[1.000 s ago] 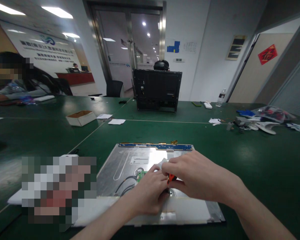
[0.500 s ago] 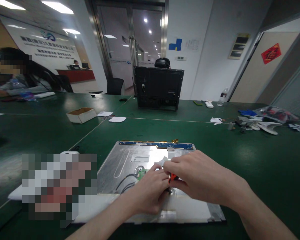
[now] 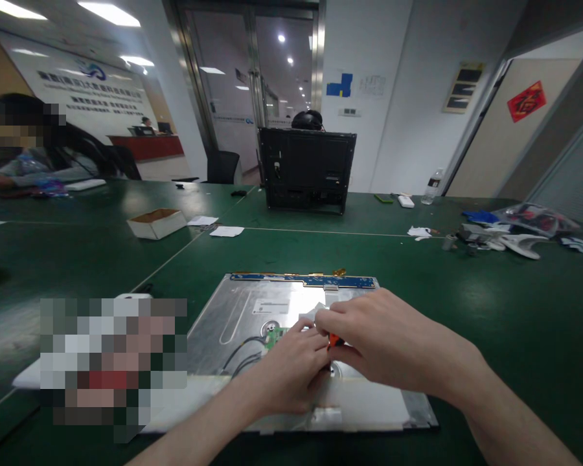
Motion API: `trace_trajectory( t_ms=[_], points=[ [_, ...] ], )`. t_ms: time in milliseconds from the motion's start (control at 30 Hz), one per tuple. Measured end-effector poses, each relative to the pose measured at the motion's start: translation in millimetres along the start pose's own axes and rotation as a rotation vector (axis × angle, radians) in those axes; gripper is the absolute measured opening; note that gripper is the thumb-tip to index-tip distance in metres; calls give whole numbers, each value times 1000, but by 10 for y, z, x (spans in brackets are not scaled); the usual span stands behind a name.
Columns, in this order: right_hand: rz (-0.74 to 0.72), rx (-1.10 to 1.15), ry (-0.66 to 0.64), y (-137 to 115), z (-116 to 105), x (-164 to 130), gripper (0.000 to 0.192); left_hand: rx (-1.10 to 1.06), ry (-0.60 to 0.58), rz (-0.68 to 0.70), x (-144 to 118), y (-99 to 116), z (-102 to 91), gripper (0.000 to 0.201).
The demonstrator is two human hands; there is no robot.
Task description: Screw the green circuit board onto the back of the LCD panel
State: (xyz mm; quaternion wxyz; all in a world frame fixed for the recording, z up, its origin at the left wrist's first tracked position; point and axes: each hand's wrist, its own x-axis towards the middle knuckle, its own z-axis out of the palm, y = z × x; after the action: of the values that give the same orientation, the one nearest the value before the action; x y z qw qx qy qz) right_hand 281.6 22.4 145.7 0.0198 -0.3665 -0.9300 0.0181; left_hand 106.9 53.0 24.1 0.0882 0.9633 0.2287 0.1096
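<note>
A bare metal display panel (image 3: 243, 317) lies back-up on the green table (image 3: 490, 310), with a blue circuit strip (image 3: 301, 281) along its far edge. My right hand (image 3: 383, 343) grips a small tool with an orange handle (image 3: 333, 342) over the panel's middle. My left hand (image 3: 291, 372) presses down right beside it, fingers curled near a small green board (image 3: 273, 337) with black wires (image 3: 240, 356). A whitish ribbon or tape piece (image 3: 311, 312) shows just above my fingers. The tool tip is hidden by my hands.
A black monitor shell (image 3: 306, 169) stands upright at the far side. A small cardboard box (image 3: 156, 223) and paper slips (image 3: 226, 231) lie left of centre. Loose parts and bags (image 3: 515, 233) sit far right, with a water bottle (image 3: 432, 188). A person sits far left.
Both hands stay on the panel, nearly still; my right hand has shifted slightly left and up. The view has drifted a little.
</note>
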Motion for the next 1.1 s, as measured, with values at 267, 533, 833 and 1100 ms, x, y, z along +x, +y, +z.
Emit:
trace_trajectory(
  t_ms=[267, 533, 833, 1100],
  points=[
    [23, 21, 18, 0, -13, 0, 3, -4, -19, -13, -12, -13, -28, 23],
    [41, -11, 34, -17, 9, -1, 6, -6, -32, -18, -8, 19, -69, 22],
    [52, -10, 39, -53, -1, -39, 6, 29, -15, -3, -4, 30, -25, 14],
    [41, -63, 55, -54, 18, -14, 12, 29, -21, -19, 1, 29, -23, 21]
  ],
)
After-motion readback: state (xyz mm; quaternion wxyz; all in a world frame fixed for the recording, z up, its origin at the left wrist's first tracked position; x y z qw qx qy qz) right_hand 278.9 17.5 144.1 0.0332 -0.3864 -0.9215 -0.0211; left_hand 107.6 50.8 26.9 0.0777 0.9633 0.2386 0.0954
